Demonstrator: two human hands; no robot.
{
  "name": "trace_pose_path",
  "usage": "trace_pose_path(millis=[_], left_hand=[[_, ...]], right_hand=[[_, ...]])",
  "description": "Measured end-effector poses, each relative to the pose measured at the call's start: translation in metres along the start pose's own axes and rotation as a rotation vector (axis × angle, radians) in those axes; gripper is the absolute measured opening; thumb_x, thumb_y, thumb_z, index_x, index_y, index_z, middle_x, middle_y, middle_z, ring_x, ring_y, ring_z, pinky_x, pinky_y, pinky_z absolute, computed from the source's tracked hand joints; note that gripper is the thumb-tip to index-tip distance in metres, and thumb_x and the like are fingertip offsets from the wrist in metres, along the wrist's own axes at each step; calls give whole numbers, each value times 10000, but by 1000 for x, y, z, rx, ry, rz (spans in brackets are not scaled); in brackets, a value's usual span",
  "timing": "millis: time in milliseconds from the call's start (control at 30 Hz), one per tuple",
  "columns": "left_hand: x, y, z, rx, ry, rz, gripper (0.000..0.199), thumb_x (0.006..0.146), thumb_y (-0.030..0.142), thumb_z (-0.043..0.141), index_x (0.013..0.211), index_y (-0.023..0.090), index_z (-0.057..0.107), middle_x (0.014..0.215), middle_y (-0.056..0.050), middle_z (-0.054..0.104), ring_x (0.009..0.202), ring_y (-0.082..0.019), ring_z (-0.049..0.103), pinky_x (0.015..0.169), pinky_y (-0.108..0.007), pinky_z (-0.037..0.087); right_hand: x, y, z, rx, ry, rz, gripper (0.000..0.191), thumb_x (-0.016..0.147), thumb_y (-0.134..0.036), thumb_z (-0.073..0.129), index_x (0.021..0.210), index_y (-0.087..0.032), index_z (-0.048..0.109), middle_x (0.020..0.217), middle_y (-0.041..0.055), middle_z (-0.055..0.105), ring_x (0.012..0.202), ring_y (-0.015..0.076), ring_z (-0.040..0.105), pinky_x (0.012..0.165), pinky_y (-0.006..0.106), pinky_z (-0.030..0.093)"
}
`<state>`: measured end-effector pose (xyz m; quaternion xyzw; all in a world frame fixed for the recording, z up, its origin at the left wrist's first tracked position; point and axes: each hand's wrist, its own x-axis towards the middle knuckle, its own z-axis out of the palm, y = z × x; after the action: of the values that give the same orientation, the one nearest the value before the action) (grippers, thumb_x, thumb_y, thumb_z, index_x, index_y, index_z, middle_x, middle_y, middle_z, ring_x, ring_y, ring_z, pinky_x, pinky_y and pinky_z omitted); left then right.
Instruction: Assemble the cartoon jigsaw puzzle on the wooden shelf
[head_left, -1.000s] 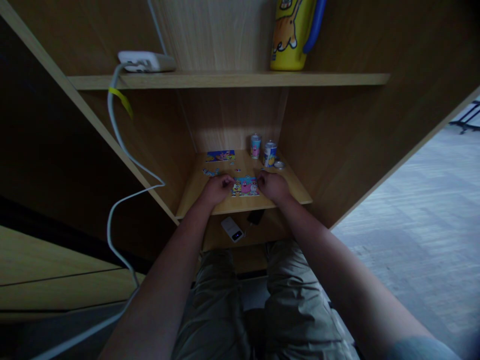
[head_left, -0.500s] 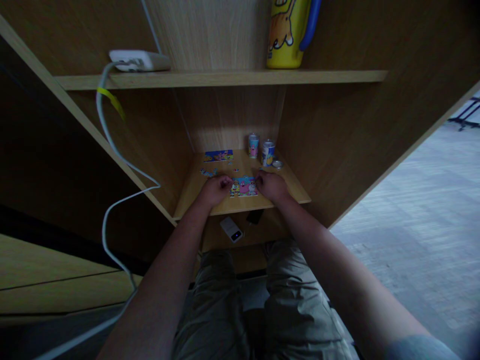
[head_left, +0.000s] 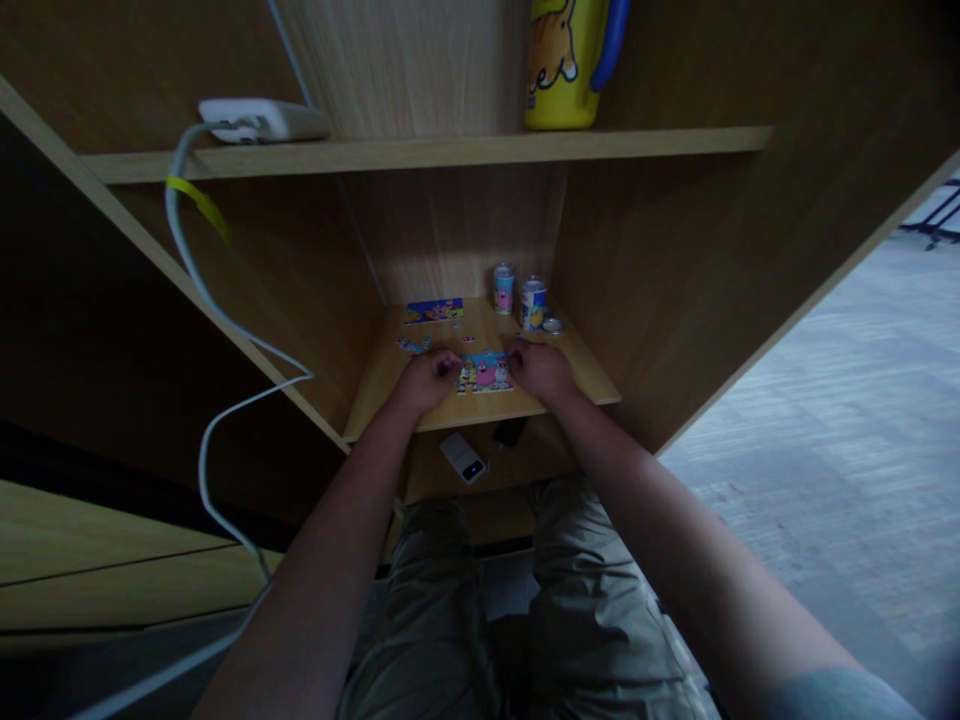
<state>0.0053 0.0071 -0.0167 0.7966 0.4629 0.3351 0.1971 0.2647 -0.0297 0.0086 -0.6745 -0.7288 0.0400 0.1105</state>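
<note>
A partly assembled jigsaw puzzle [head_left: 485,374] with pink and yellow cartoon figures lies flat near the front edge of the lower shelf board. My left hand [head_left: 430,380] is at its left side, fingers curled and thumb close to the index finger. At the right side, my right hand [head_left: 541,370] has its fingers curled in by the puzzle's upper right corner. Whatever the fingertips hold, if anything, is too small to see. Loose puzzle pieces [head_left: 414,345] lie beyond my left hand, and a single small piece [head_left: 469,339] sits behind the puzzle.
Behind are a picture card [head_left: 435,311], two printed cans [head_left: 503,290] [head_left: 533,304] and a round lid [head_left: 553,326]. Above, a shelf [head_left: 435,152] carries a yellow mug [head_left: 564,70] and a white device [head_left: 270,120] with a hanging cable [head_left: 217,310]. A white power bank [head_left: 462,457] lies below.
The view has shifted slightly. Both hands stay at the two sides of the puzzle, with only slight finger movement on the left; the pieces look the same.
</note>
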Motion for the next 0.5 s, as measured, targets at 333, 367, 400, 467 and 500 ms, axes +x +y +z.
trace_pose_path(millis=[333,367,400,467,500], left_hand=[[2,-4,1,-11,-13,-5,170,957,327,664,959,226,801,976,-47,856,878,-223,768,855,-338,586],[2,-4,1,-10,-13,-4,173,958,331,664,959,226,801,977,-47,857,881,-224,769,855,-339,586],[2,-4,1,-7,-12,-4,178,962,338,664,961,226,803,977,-48,857,881,-225,769,853,-339,586],[2,-3,1,1,-6,-8,189,969,351,664,967,226,806,974,-49,856,876,-227,768,842,-340,584],[2,-3,1,4,-4,-10,193,970,355,663,967,226,807,971,-51,855,870,-228,767,835,-341,583]], right_hand=[[2,2,3,-4,16,-20,425,1169,-367,420,1372,-253,775,1290,113,837,1173,270,789,966,316,559],[3,3,4,-2,22,-23,426,1168,-369,421,1373,-253,775,1290,116,837,1171,272,790,967,318,559],[3,3,4,0,24,-25,429,1168,-372,419,1376,-252,774,1291,119,836,1170,273,789,970,321,559],[4,4,5,7,23,-23,432,1167,-373,419,1385,-251,771,1294,126,834,1170,274,787,980,327,558],[4,4,6,10,19,-22,431,1165,-372,423,1389,-251,771,1298,127,833,1172,275,785,984,328,558]])
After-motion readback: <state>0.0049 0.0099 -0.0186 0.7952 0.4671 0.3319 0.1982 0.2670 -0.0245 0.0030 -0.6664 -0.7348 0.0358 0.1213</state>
